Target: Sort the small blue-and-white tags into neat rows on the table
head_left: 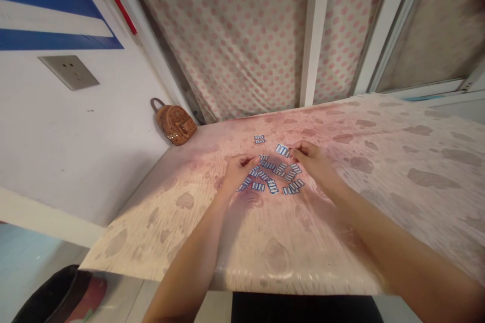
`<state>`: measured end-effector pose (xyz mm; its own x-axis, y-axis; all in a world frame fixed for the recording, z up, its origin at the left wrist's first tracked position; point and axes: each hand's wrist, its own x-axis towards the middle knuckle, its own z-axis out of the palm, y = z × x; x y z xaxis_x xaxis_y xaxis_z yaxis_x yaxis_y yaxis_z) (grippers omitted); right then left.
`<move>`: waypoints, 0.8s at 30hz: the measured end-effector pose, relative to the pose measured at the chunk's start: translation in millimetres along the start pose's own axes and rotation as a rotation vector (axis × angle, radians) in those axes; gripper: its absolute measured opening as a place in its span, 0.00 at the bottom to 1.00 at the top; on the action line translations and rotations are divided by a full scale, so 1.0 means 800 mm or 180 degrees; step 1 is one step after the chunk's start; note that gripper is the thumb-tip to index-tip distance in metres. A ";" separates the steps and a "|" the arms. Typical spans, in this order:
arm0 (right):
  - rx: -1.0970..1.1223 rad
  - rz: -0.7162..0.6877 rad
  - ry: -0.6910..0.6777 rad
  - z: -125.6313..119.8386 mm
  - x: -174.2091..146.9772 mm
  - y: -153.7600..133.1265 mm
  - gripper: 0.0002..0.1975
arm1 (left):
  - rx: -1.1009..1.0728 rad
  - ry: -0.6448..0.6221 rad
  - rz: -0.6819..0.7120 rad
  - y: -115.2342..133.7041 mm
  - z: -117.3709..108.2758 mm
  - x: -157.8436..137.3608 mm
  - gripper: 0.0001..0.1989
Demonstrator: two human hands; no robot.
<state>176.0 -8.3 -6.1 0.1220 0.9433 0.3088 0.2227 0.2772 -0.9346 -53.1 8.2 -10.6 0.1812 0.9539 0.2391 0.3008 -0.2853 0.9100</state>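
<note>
A broad desk [379, 202] under a glossy pink-and-beige patterned cover fills most of the view, running from the near edge to a dotted curtain [246, 35] at the far side. On the left is a white wall with a socket plate [68, 71], and a small brown backpack [176, 123] sits at the far left corner of the desk, well apart from the work.

Both forearms reach in from the near edge to the middle of the desk. The left hand [238, 170] is curled, fingers bent down onto the left side of a scatter of small blue-and-white tiles [275, 177]; whether it actually grips one cannot be told. The right hand [312, 159] pinches at the far right side of the scatter, its fingertips closed beside a single tile [282, 150]. A separate pair of tiles [259, 139] lies just beyond the heap.

The cover looks slick, so a sweeping wrist could probably push loose tiles outward. They are small and flat, so a pinch may slip or lift two at once.
</note>
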 end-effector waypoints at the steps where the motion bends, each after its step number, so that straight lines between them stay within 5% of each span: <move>1: -0.0034 -0.0040 -0.0095 0.002 -0.001 0.001 0.09 | -0.0180 -0.0060 -0.0041 0.004 0.007 -0.002 0.15; 7: 0.0024 -0.0288 -0.0323 0.015 -0.005 0.008 0.06 | -0.0439 0.0041 0.0004 0.015 0.032 -0.011 0.16; 18: -0.0121 -0.0284 -0.0662 0.018 -0.005 0.012 0.07 | -0.0606 0.0202 0.0157 0.007 0.037 -0.011 0.10; 24: -0.1815 -0.0129 -0.0312 -0.009 0.001 0.012 0.06 | -0.0420 0.0661 0.0032 0.008 0.021 -0.005 0.07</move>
<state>185.6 -6.5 -13.5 0.0185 0.9540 0.2992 0.7146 0.1967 -0.6713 -36.2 1.1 -11.6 -0.0169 0.9537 0.3003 0.1725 -0.2931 0.9404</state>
